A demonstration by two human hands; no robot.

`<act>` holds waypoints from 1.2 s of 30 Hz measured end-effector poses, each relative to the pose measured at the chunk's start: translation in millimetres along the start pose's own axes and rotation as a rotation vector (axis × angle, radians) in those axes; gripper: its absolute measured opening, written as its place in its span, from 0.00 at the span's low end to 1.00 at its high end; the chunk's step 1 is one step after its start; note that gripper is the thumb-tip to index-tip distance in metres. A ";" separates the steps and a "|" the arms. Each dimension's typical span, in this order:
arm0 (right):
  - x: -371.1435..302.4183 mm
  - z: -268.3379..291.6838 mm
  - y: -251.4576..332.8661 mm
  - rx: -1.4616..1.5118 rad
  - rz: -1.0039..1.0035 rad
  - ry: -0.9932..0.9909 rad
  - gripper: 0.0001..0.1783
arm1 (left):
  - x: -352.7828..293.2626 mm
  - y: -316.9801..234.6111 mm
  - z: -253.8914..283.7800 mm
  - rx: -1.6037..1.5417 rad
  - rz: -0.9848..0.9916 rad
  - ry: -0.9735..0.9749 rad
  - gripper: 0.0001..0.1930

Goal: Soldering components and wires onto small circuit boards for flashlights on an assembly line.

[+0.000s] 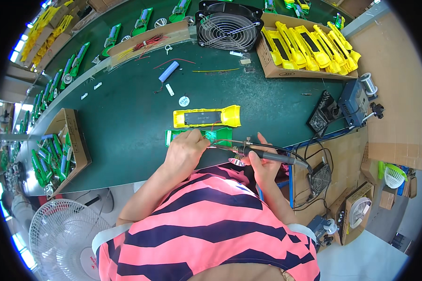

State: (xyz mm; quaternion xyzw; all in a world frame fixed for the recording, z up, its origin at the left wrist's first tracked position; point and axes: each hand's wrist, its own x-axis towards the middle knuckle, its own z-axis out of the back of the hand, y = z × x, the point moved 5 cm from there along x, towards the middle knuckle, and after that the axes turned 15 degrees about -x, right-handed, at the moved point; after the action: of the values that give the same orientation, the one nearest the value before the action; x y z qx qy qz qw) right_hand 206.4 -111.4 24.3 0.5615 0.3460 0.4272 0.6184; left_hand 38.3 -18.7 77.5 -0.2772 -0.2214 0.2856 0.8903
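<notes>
A green plastic housing half (226,133) lies on the green tabletop in front of me. My left hand (185,149) rests over its left part, fingertips pinched together near its lower edge; what they hold is hidden. In my right hand (263,169) is a soldering iron (281,158) with a thin metal feed tube alongside, its tip pointing left to the pinched fingertips. A shiny round reflector cup (237,162) sits just below the iron, by the table edge. Directly beyond the green half lies a yellow housing half (230,115) with a black panel; a thin red wire runs between them.
Farther off lie a blue cylindrical battery (169,71) and a round white sticker (184,101). A black fan (228,30) stands at the back beside a carton (286,72) of yellow housings. Left is a box (81,140) of green assemblies; right, a blue soldering station (354,100) with trailing cables.
</notes>
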 end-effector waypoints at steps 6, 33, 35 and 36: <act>3.8 1.4 -2.2 -0.089 0.085 0.036 0.14 | -0.1 0.4 1.6 -0.002 -0.005 -0.015 0.06; 4.8 31.6 14.2 0.041 -0.043 -0.292 0.17 | 8.4 24.8 24.6 -0.289 0.121 -0.367 0.09; 5.5 38.3 17.6 0.032 -0.018 -0.321 0.17 | 16.8 53.5 39.2 -0.140 0.228 -0.451 0.12; 5.5 41.4 18.3 0.054 -0.001 -0.315 0.17 | 19.1 64.4 41.0 0.030 0.209 -0.366 0.16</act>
State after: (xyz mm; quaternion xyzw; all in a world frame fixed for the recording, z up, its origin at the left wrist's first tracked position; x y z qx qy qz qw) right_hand 243.7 -122.8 48.1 0.6381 0.2562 0.3241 0.6498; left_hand 4.9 52.4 72.7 -0.2286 -0.3453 0.4251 0.8048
